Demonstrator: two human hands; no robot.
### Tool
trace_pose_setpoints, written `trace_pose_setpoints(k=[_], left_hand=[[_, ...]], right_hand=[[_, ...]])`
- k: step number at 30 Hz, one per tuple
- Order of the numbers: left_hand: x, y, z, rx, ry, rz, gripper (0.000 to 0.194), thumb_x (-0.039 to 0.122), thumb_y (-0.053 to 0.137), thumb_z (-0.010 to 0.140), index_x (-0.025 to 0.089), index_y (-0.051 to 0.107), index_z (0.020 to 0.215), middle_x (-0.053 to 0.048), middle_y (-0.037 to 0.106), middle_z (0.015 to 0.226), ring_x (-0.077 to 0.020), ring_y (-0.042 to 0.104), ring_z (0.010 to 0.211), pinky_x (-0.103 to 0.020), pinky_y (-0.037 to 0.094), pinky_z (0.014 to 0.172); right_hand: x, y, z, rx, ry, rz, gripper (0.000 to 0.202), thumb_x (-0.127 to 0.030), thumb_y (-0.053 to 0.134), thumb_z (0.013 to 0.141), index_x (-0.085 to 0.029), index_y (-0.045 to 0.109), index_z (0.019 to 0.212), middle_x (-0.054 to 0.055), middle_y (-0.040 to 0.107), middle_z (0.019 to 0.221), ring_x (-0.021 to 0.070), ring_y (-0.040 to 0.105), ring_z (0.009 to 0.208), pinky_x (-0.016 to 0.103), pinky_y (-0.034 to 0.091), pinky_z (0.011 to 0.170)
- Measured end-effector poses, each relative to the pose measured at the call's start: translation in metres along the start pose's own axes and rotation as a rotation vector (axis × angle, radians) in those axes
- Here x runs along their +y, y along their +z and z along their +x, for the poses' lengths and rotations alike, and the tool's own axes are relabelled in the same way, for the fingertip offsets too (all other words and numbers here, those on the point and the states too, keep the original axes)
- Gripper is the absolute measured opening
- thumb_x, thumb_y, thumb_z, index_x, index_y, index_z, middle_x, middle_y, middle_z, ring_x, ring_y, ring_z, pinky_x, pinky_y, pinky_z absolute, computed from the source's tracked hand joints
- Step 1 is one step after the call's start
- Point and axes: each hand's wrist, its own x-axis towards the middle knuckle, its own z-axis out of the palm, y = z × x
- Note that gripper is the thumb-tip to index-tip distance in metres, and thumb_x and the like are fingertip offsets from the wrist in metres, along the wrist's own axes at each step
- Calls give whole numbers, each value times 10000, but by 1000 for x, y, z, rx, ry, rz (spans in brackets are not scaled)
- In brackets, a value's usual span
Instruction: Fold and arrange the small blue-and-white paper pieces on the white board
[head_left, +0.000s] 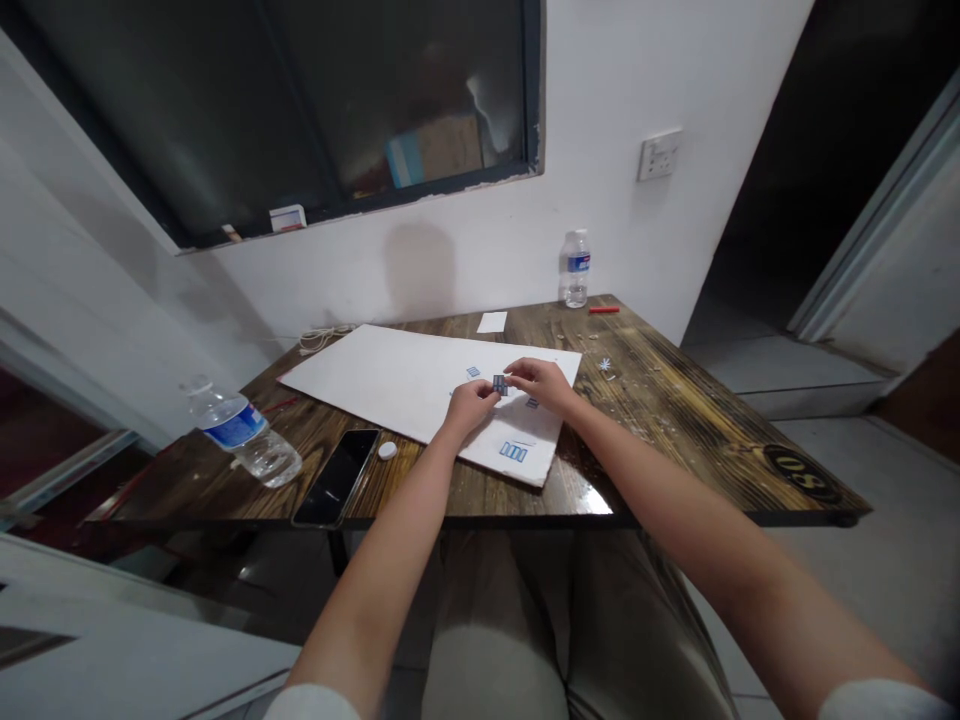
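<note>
Above a white board (397,372) on the dark wooden table, a small dark blue-and-grey piece (500,384) is held between both hands. My left hand (472,404) pinches its lower left side. My right hand (541,384) has thumb and finger closed on its right side. Blue-outlined shapes lie on the board: one with several bars (514,452) near the front corner, a small one (472,372) behind the hands, and another partly hidden under my right hand.
On the left are a tilted water bottle (247,432), a black phone (337,478) and a white cap (387,451). Toward the back are a white paper (492,322), an upright bottle (577,268) and a red stick (604,310). A blue star-shaped piece (605,365) lies right of the board.
</note>
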Motion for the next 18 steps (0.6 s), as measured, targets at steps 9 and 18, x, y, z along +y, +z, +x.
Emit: trace_pose_setpoints(k=[9,18], left_hand=[[-8,-3,4,189,-40,24,177,348,611,720,176,639,682,-13,651,665,-166,576,656,-271,402,621],[-18,-3,8,266,-94,8,191,358,627,722,174,679,738,-34,691,724,-174,604,678,-275,415,631]], right_hand=[[-10,-4,-4,-402,-174,69,394,-592,770,664,-203,738,718,40,665,785,154,562,714,279,436,676],[6,-11,5,-164,34,-315,111,-274,702,821,-215,794,841,64,739,878,178,643,816,272,453,781]])
